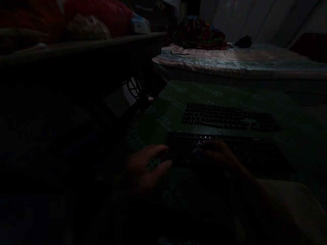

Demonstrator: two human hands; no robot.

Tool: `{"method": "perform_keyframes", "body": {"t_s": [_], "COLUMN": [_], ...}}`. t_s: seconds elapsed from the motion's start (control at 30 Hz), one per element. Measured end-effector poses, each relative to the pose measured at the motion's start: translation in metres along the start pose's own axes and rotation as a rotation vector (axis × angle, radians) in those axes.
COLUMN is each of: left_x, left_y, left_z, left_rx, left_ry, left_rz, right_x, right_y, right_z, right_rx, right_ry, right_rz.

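Observation:
The picture is very dark. A black keyboard frame (255,149) lies lengthwise on a green printed sheet, with a few small pale spots along its upper edge. My left hand (148,165) is at the frame's left end, thumb on the near side and fingers on the far side, gripping it. Over the frame's left half is my right hand (217,153), its fingers pinched together around a small dark bluish thing (197,153) that I cannot make out. Beyond the frame, rows of black keycaps (212,115) are laid out in keyboard order.
The green sheet (168,102) with white lettering and globe marks spreads under everything. A dark ledge (122,41) with red and pale bundles stands on the left. At the back is a bed (242,64) with a patterned, folded blanket (199,32).

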State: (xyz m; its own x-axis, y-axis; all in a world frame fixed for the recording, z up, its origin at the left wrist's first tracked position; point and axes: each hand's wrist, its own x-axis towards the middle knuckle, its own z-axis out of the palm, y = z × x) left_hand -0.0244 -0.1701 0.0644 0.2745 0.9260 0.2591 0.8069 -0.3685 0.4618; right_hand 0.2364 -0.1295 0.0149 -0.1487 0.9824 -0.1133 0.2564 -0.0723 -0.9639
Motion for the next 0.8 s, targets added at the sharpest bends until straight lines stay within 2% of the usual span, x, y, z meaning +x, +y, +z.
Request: {"method": "perform_keyframes", "body": {"t_s": [0.1,0.2,0.27,0.37,0.47,0.63,0.73,0.8], "left_x": [0.010,0.015,0.016,0.017,0.018,0.015,0.014,0.014], "left_y": [-0.013,-0.029,-0.036,-0.040,-0.040,-0.040,-0.040,-0.039], "left_z": [0.035,0.066,0.075,0.075,0.073,0.075,0.077,0.078], "left_rx": [0.024,0.110,0.125,0.102,0.070,0.059,0.058,0.054], "left_ry": [-0.110,-0.197,-0.214,-0.203,-0.168,-0.155,-0.139,-0.133], "left_rz": [0.162,0.148,0.119,0.123,0.138,0.119,0.117,0.120], "right_x": [0.000,-0.001,-0.002,-0.002,-0.002,-0.003,-0.004,-0.005], "right_y": [0.002,0.001,0.000,0.001,0.005,0.004,0.001,0.000], "right_z": [0.005,0.007,0.007,0.006,0.005,0.004,0.006,0.011], "right_rx": [0.023,0.034,0.044,0.040,0.052,0.068,0.036,0.035], "right_ry": [0.011,-0.024,-0.021,-0.009,-0.075,-0.036,-0.077,-0.080], "right_rz": [0.020,0.060,0.074,0.101,0.130,0.100,0.138,0.113]}}
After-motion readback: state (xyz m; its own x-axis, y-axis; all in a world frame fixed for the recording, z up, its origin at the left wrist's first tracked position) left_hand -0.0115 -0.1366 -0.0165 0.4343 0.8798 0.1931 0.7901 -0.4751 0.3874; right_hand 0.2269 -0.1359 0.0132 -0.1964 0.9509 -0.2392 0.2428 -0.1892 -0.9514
